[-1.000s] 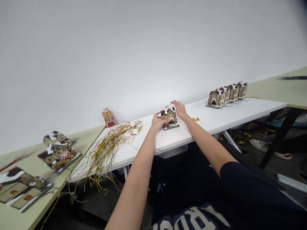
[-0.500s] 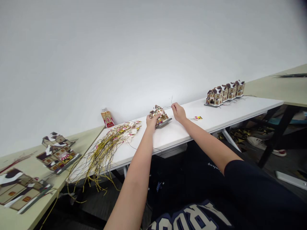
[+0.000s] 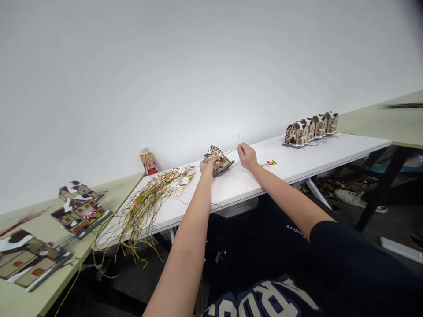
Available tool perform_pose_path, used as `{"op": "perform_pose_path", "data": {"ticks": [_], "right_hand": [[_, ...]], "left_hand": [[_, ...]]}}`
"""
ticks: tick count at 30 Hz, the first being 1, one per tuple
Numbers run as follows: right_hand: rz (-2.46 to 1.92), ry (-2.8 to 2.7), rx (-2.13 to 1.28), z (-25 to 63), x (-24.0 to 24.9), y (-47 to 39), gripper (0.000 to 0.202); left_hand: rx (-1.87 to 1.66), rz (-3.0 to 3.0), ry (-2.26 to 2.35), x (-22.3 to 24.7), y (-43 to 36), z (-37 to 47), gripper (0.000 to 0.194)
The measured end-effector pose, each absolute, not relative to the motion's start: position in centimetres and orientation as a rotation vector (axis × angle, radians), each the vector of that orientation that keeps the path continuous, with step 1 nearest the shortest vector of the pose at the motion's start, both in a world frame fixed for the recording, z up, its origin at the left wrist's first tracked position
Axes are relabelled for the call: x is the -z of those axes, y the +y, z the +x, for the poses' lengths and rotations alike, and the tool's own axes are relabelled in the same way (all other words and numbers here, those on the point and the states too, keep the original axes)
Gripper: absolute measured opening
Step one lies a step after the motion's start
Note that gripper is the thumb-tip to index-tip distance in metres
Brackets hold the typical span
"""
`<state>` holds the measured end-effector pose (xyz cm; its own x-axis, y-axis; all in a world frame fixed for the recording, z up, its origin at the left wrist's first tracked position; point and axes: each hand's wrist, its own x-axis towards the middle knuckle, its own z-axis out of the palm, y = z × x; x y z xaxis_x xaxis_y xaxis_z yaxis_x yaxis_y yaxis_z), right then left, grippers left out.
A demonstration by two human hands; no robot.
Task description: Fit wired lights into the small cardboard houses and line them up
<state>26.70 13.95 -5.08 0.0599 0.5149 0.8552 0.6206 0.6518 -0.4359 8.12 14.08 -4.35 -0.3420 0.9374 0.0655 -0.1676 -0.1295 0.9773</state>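
Observation:
My left hand is closed around a small model house with a dark base, tilted above the white table. To its right, my right hand is closed in a pinch on a thin wire. The wire runs from the house to my fingers, and its free end sticks up beyond them. Just right of that hand lies a small red, white and yellow piece with a wire on it. My palm and fingers cover part of the house.
Several similar houses stand in a row at the right. A bundle of yellow and dark wires with small tags hangs over the left edge. More houses sit on the left table. A small box stands by the wall.
The house in my left hand has shifted slightly left and tilted a little. My right hand keeps its pinch on the wire, having barely moved.

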Motion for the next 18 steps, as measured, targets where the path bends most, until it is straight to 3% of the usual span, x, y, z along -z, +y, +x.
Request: {"op": "perform_pose_path", "data": {"ticks": [18], "right_hand": [[-0.889, -1.979, 0.073, 25.73, 5.59, 14.5, 0.03]], "left_hand": [[-1.675, 0.875, 1.208, 3.92, 13.59, 8.53, 0.057]]}}
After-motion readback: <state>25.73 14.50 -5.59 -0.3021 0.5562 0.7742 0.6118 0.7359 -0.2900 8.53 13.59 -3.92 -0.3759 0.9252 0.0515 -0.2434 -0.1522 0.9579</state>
